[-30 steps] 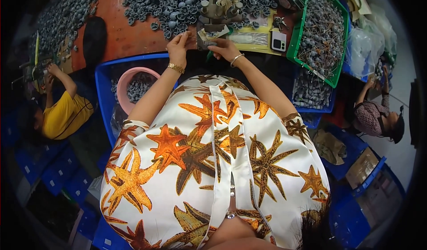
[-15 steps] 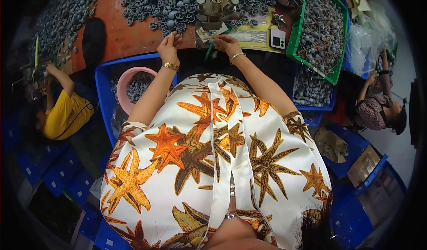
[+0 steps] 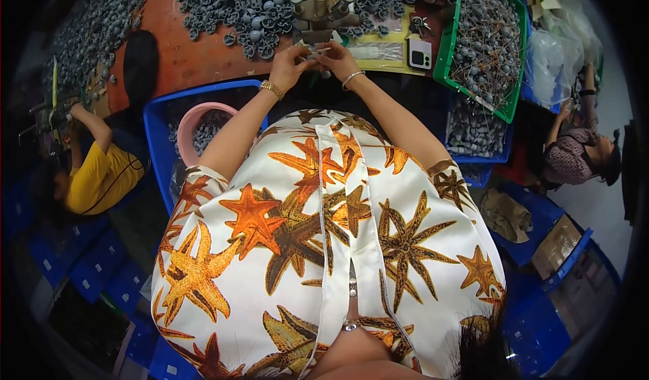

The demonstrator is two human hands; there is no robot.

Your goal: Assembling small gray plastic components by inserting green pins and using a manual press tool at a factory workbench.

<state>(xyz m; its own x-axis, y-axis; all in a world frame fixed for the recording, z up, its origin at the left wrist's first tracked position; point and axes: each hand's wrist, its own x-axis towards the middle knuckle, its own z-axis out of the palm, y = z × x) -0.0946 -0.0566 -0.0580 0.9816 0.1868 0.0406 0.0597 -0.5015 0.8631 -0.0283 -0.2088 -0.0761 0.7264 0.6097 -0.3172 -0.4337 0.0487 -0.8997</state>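
Note:
My left hand (image 3: 291, 66) and my right hand (image 3: 337, 62) meet at the table's front edge, just below a metal bench press (image 3: 324, 16). Both hands are closed, thumbs and fingertips pinched close together. Whatever lies between the fingertips is small and mostly covered by them; a greyish bit shows, but its kind cannot be made out. Behind the press and to its left spreads a heap of small grey round plastic parts (image 3: 236, 8), several of them cup-shaped.
A green crate (image 3: 443, 62) of grey parts with thin coppery wires stands right, above more grey parts (image 3: 476, 131). A phone (image 3: 420, 54) lies beside keys (image 3: 420, 25). Left are a blue bin (image 3: 159, 157) and pink tub (image 3: 187, 127). Co-workers sit left (image 3: 108, 177) and right (image 3: 571, 157).
My left hand has moved right and my right hand slightly left, away from the press's base, so that they now meet. Before, they were apart, the left pinching something thin.

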